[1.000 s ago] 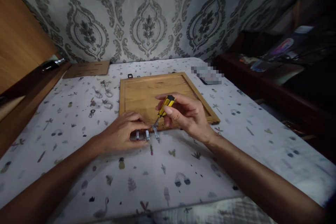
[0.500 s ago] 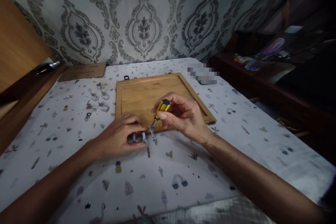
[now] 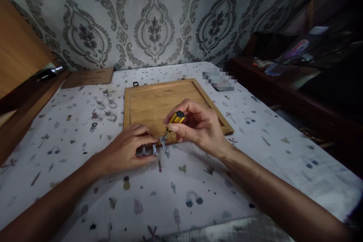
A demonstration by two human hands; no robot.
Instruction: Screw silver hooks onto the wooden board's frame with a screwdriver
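Note:
A short screwdriver [image 3: 178, 117] with a yellow and black handle is pinched between the thumb and fingers of my right hand [image 3: 200, 124]. It slants down to the left, its tip at a shiny metal fitting [image 3: 163, 144] by the near edge of a wooden panel [image 3: 153, 102]. My left hand [image 3: 133, 145] is closed around bright metal pieces [image 3: 154, 149] at the same edge, fingers above and thumb below. Those pieces may belong to the same fitting; their exact kind is unclear. The palm side of the left hand is hidden.
Several loose metal fittings [image 3: 106, 104] lie left of the panel. A cardboard piece [image 3: 87, 77] rests at the back left, and a blurred flat item [image 3: 219, 79] at the back right. Beyond the patterned tablecloth [image 3: 159, 196], a plastic bottle [image 3: 292, 53] leans on a dark shelf.
The screwdriver handle has tilted and turned slightly in my right hand. My left hand keeps its hold on the metal pieces; the view has shifted a little.

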